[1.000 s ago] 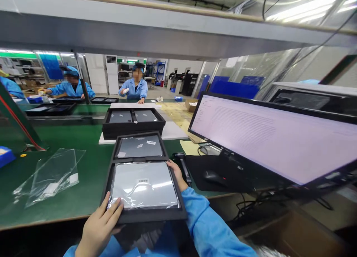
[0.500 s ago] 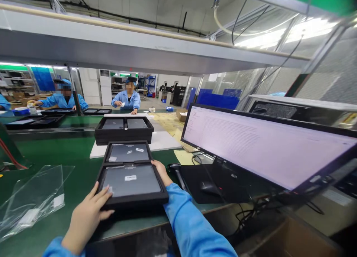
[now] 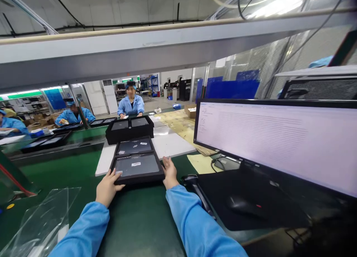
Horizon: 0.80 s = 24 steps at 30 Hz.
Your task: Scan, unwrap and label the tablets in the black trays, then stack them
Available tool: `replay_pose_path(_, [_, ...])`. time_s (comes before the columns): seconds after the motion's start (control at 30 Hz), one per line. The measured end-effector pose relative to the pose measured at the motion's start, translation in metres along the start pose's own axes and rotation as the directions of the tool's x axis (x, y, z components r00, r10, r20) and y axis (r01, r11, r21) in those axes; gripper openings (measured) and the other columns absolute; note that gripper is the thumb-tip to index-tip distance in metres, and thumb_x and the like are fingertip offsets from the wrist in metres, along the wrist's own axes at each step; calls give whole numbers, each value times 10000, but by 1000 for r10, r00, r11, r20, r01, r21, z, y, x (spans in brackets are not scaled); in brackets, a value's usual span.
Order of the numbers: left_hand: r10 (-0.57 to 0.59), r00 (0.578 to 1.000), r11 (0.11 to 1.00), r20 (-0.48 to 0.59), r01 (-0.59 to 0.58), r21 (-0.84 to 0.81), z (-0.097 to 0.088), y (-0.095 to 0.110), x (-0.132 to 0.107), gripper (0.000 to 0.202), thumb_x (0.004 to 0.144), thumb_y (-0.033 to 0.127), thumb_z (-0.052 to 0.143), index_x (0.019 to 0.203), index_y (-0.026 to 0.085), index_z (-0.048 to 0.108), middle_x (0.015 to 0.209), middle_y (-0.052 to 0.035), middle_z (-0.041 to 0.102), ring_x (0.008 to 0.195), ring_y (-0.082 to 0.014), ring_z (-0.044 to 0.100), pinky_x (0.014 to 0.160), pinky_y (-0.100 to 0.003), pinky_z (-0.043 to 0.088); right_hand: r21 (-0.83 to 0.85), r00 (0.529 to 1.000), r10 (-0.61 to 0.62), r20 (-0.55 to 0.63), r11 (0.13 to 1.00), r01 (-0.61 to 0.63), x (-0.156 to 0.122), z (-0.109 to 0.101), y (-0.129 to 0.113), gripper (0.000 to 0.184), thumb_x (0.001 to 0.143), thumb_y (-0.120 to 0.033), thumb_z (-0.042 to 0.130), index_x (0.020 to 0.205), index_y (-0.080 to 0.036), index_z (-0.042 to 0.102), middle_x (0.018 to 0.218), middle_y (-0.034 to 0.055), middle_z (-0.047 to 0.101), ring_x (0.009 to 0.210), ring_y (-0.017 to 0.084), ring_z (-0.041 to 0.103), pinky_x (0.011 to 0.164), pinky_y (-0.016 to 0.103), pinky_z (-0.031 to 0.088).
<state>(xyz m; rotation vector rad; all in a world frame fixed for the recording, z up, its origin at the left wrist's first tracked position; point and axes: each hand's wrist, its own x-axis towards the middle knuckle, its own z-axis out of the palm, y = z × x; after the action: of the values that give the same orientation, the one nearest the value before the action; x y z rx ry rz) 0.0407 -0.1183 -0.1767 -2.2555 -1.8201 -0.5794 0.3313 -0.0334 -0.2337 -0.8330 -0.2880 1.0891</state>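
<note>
Left hand (image 3: 106,189) and right hand (image 3: 169,173) hold a black tray (image 3: 141,178) by opposite sides; a lit monitor (image 3: 267,145) stands rightward.

The tray at my fingers (image 3: 111,176) looks matt black; the tablets (image 3: 146,169) inside are smooth grey with a faint sheen, and the labels (image 3: 136,164) look like paper. My sleeves (image 3: 192,220) are softly creased blue cloth. At near left, the clear plastic bag (image 3: 47,220) shines. My table (image 3: 139,223) is smooth, slightly glossy green; the right-hand mouse mat (image 3: 214,192) is matt.

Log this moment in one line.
left hand: tray, left edge | right hand: tray, right edge | stack: behind tray | scanner: unheld
</note>
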Motion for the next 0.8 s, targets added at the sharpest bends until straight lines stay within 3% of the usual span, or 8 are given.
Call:
replay_pose_path(0.1, [-45, 991, 999, 123, 46, -6, -6, 13, 38, 536, 841, 387, 791, 1351, 265, 684, 1483, -83, 545, 1439, -321, 456, 1161, -416, 451, -25, 991, -65, -118, 998, 62, 2, -4, 8, 544, 905, -608, 461, 1228, -228, 680, 1431, 99, 632, 1402, 247, 527, 1069, 403, 481])
replay_pose_path(0.2, [-81, 974, 997, 212, 82, 5, -4, 27, 82, 538, 854, 421, 773, 1366, 288, 672, 1491, -83, 546, 1449, -333, 442, 1158, -426, 443, -226, 972, -185, -146, 963, 150, -3, -5, 15, 705, 903, -658, 406, 1442, -217, 515, 1521, 118, 536, 1427, 260, 485, 1093, 419, 461])
replay_pose_path(0.3, [-81, 961, 997, 264, 83, 3, 8, 35, 127, 544, 834, 452, 784, 1346, 298, 687, 1427, -89, 610, 1385, -357, 514, 1117, -425, 468, -435, 949, -297, -101, 872, 227, -17, -5, 18, 818, 904, -704, 368, 1504, -151, 416, 1564, 179, 457, 1448, 294, 436, 1164, 431, 383])
replay_pose_path(0.47, [-92, 939, 994, 330, 108, -32, 37, 42, 193, 590, 813, 464, 784, 1351, 242, 685, 1256, -147, 698, 1191, -383, 644, 1023, -450, 511, -625, 906, -415, 83, 686, 372, -41, -3, 18, 805, 918, -716, 375, 1478, -143, 446, 1540, 200, 454, 1492, 312, 321, 1210, 465, 292])
replay_pose_path(0.53, [-94, 936, 992, 340, 117, -46, 53, 44, 211, 613, 809, 452, 789, 1370, 236, 667, 1332, -159, 658, 1277, -396, 586, 1059, -463, 483, -634, 890, -427, 159, 647, 424, -47, -4, 17, 797, 927, -701, 386, 1477, -128, 448, 1519, 214, 463, 1485, 314, 315, 1206, 476, 295])
replay_pose_path(0.7, [-74, 946, 992, 315, 104, -78, 90, 41, 229, 679, 882, 492, 715, 1487, 244, 531, 1617, -134, 381, 1543, -355, 238, 1214, -457, 311, -662, 876, -429, 222, 593, 458, -51, -6, 17, 777, 933, -675, 417, 1467, -112, 466, 1476, 231, 485, 1469, 335, 302, 1196, 515, 283])
replay_pose_path(0.8, [-54, 950, 991, 306, 88, -97, 98, 36, 230, 676, 903, 508, 687, 1487, 221, 503, 1619, -141, 373, 1546, -335, 227, 1237, -435, 265, -674, 868, -424, 257, 565, 476, -50, -7, 18, 733, 940, -657, 433, 1443, -127, 496, 1466, 223, 499, 1451, 338, 315, 1188, 522, 290])
